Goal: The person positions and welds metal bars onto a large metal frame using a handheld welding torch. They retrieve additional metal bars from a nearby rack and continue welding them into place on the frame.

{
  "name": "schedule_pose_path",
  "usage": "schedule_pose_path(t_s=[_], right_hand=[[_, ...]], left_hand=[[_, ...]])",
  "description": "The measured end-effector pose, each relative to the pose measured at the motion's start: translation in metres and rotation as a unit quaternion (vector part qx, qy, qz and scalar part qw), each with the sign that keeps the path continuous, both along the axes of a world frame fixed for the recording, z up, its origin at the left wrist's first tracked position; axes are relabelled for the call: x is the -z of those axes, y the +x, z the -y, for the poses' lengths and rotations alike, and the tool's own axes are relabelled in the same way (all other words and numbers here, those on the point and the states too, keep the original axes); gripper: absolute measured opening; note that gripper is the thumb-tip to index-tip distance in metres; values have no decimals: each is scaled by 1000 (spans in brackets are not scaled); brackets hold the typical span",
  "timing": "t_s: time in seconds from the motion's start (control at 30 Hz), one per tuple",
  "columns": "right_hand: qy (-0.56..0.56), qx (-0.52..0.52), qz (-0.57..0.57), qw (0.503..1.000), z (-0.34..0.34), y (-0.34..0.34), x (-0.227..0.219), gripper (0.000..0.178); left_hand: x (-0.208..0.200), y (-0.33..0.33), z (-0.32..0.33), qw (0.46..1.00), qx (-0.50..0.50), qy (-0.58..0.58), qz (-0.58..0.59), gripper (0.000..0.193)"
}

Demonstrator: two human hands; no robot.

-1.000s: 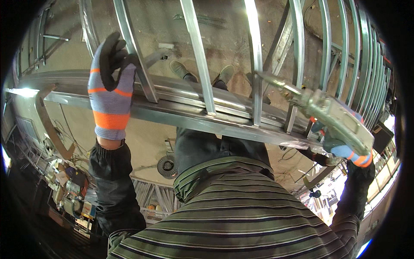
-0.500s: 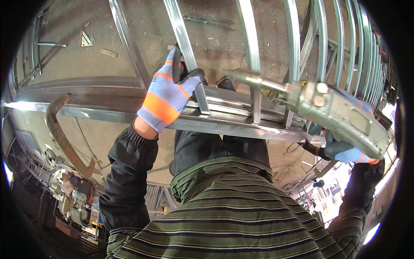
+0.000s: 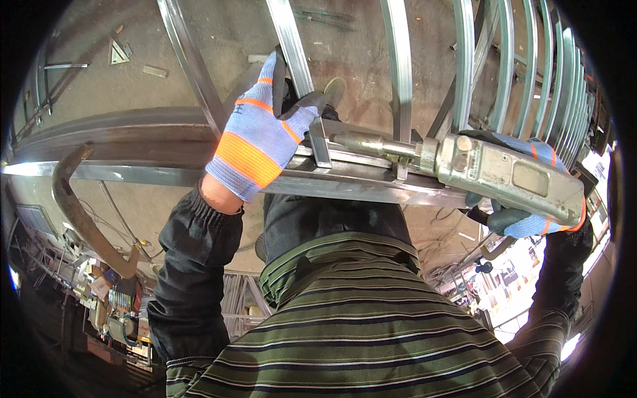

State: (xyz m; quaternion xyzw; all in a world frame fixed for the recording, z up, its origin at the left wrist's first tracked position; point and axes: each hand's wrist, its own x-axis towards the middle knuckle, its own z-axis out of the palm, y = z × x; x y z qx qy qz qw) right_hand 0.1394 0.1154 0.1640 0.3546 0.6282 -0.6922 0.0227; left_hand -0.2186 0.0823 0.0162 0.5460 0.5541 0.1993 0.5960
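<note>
My left hand (image 3: 255,136), in a blue and orange knit glove with dark fingertips, grips a square steel bar (image 3: 290,40) near its lower end. Its index finger stretches up along one side, and the thumb lies across the bar. My right hand (image 3: 531,222), gloved alike, is closed around the rear of a grey metal-bodied power tool (image 3: 517,176). That tool points left, its long steel nose just right of the held bar's lower end; whether they touch I cannot tell. The bar ends lie over a long steel rail (image 3: 358,186) running crosswise before me.
Several more steel bars (image 3: 400,66) stand in a row to the right. A curved, rusty clamp-like piece (image 3: 73,199) hangs at the rail's left. On the floor lie a triangular piece (image 3: 119,53) and a small flat strip (image 3: 155,71). Cluttered shelving (image 3: 119,298) is at lower left.
The power tool's nose has swung down and left, close to the held bar's lower end, and the tool is steadier. My left hand keeps its grip; the view has shifted slightly.
</note>
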Motion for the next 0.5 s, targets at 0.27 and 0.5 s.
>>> schedule_pose_path(t_s=[0.27,0.5], right_hand=[[-2,-9,-21,1000,10,3,15,81],[20,-26,-52,998,14,2,20,80]], left_hand=[[1,2,2,996,-51,-33,70,67],[8,-2,1,998,-33,3,56,62]])
